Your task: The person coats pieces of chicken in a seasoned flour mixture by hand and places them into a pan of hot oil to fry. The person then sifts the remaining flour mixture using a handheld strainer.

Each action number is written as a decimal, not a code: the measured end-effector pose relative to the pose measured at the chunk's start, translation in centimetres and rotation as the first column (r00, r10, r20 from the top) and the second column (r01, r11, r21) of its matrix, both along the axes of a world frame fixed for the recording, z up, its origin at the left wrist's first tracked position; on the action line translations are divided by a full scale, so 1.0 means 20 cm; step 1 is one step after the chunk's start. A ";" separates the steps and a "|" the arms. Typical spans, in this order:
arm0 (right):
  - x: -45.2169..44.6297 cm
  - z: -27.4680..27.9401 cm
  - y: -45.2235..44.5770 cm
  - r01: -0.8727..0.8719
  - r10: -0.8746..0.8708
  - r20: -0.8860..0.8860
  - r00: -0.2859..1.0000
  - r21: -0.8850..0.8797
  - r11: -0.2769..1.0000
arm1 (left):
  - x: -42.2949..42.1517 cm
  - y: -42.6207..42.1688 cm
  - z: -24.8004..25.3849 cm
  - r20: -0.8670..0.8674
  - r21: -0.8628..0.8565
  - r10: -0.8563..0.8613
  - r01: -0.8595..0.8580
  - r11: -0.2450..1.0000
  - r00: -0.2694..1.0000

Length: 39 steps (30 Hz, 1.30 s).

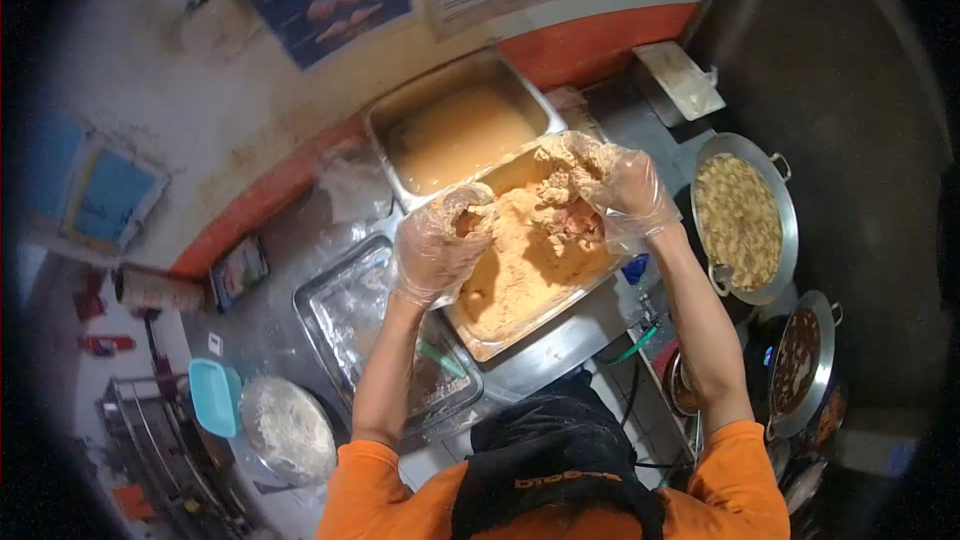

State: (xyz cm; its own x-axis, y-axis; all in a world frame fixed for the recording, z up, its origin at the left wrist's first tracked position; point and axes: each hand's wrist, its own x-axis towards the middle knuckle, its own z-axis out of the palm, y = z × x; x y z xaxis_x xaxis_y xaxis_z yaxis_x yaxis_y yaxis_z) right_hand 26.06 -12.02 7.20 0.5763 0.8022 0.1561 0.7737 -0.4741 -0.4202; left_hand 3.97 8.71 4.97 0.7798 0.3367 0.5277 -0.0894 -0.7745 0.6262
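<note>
Both hands wear clear plastic gloves coated with crumbly flour. Over the left edge of a metal tray of orange-tan flour (515, 275), my left hand (440, 245) has its fingers curled round a flour-coated piece (472, 218). My right hand (628, 190), above the tray's upper right part, grips a larger coated piece (570, 190) with reddish meat showing. The two hands are apart. Behind the flour tray stands a metal pan of cloudy tan liquid (462, 135).
Left of the flour tray lies a dark-rimmed tray (345, 315) with a green-handled tool. Two woks with food, one pale (738, 220) and one dark (797, 358), stand at the right. A turquoise basin (214, 398) and a floury bowl (288, 430) are at lower left.
</note>
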 end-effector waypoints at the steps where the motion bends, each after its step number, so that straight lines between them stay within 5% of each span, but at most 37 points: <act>1: 0.03 0.05 -0.05 0.033 -0.033 0.013 0.999 0.017 0.999 | 0.03 -0.02 0.02 -0.020 0.008 -0.001 0.001 1.000 1.000; 3: 0.01 0.21 -0.19 -0.086 0.115 -0.034 0.993 0.462 0.883 | 0.08 -0.11 0.12 -0.014 0.126 -0.036 0.037 0.991 0.999; 5: -0.03 0.42 -0.39 -0.068 0.065 0.020 0.998 0.380 0.923 | 0.16 -0.25 0.24 -0.039 0.120 -0.079 0.083 0.989 0.996; 6: -0.01 0.45 -0.51 -0.031 -0.056 0.298 0.953 0.280 0.960 | 0.21 -0.34 0.27 -0.012 0.104 -0.157 0.157 0.982 0.988; 7: -0.04 0.52 -0.66 0.117 -0.158 0.191 0.969 0.210 0.971 | 0.26 -0.42 0.27 0.013 0.084 -0.234 0.233 0.969 0.972; 9: -0.03 0.58 -0.89 0.300 -0.355 0.255 0.900 0.230 0.926 | 0.35 -0.58 0.25 -0.040 -0.229 -0.319 0.303 0.925 0.947; 11: 0.06 0.57 -1.23 0.158 -0.328 0.390 0.860 0.409 0.899 | 0.44 -0.84 0.38 0.069 -0.194 -0.457 0.461 0.866 0.887; 12: 0.15 0.49 -1.43 0.220 -0.321 0.500 0.804 0.252 0.942 | 0.49 -0.97 0.37 0.101 -0.417 -0.485 0.480 0.772 0.869; 13: 0.22 0.41 -1.63 0.267 -0.403 0.366 0.839 0.368 0.890 | 0.54 -1.10 0.38 0.099 -0.408 -0.516 0.507 0.759 0.851; 15: 0.20 0.41 -2.02 0.449 -0.460 0.349 0.816 0.116 0.886 | 0.66 -1.35 0.40 0.097 -0.079 -0.518 0.526 0.847 0.850; 16: 0.12 0.47 -2.09 0.501 -0.526 0.287 0.800 0.162 0.850 | 0.63 -1.38 0.45 0.105 -0.018 -0.556 0.561 0.828 0.824; 18: -0.05 0.59 -2.39 0.602 -0.617 -0.045 0.786 0.284 0.746 | 0.71 -1.70 0.46 0.053 -0.259 -0.659 0.648 0.716 0.750; 19: -0.07 0.56 -2.54 0.619 -0.657 0.082 0.749 0.267 0.739 | 0.69 -1.85 0.52 -0.007 -0.439 -0.702 0.629 0.642 0.712; 20: -0.09 0.54 -2.68 0.687 -0.705 0.091 0.703 0.169 0.707 | 0.76 -1.91 0.47 -0.003 -0.098 -0.698 0.695 0.713 0.716; 21: -0.10 0.51 -2.83 0.744 -0.746 0.108 0.657 0.070 0.665 | 0.80 -2.00 0.41 0.013 -0.058 -0.725 0.725 0.686 0.688; 23: 0.00 0.24 -3.17 0.644 -0.717 0.182 0.673 0.331 0.689 | 0.91 -2.23 0.37 -0.059 -0.074 -0.728 0.725 0.685 0.683; 25: -0.05 0.22 -3.34 0.825 -0.833 0.075 0.549 -0.211 0.525 | 0.98 -2.49 0.29 -0.057 -0.141 -0.777 0.765 0.628 0.627; 27: -0.04 -0.06 -3.60 0.932 -0.932 -0.195 0.304 -0.143 0.334 | 1.02 -2.76 0.29 -0.176 -0.129 -0.800 0.792 0.596 0.573; 29: 0.05 -0.51 -3.92 0.935 -0.926 -0.196 0.322 -0.086 0.344 | 1.08 -3.05 0.24 -0.211 -0.226 -0.861 0.834 0.504 0.463; 30: -0.01 -0.43 -3.91 0.928 -0.885 -0.316 0.340 -0.041 0.371 | 1.12 -3.19 0.18 -0.192 -0.411 -0.883 0.782 0.469 0.428; 31: 0.06 -0.67 -4.01 0.948 -0.935 -0.179 0.306 -0.029 0.315 | 1.14 -3.31 0.12 -0.255 -0.191 -0.843 0.830 0.524 0.474; 33: 0.03 -0.59 -3.96 0.947 -0.936 -0.239 0.259 -0.129 0.295 | 1.21 -3.54 -0.04 -0.359 -0.175 -0.805 0.814 0.554 0.471; 35: -0.01 -0.61 -3.95 0.940 -0.935 -0.108 0.338 -0.007 0.340 | 1.19 -3.70 -0.01 -0.480 -0.090 -0.773 0.853 0.514 0.415; 36: 0.05 -0.86 -4.08 0.901 -0.896 -0.135 0.423 0.166 0.400 | 1.24 -3.77 -0.11 -0.494 -0.098 -0.790 0.879 0.467 0.364; 37: 0.12 -0.80 -4.06 0.916 -0.940 -0.139 0.313 -0.217 0.337 | 1.29 -3.85 -0.23 -0.488 -0.099 -0.794 0.881 0.463 0.363; 39: 0.11 -0.93 -4.12 0.922 -0.934 0.020 0.356 -0.167 0.348 | 1.36 -3.99 -0.42 -0.518 -0.016 -0.741 0.862 0.507 0.427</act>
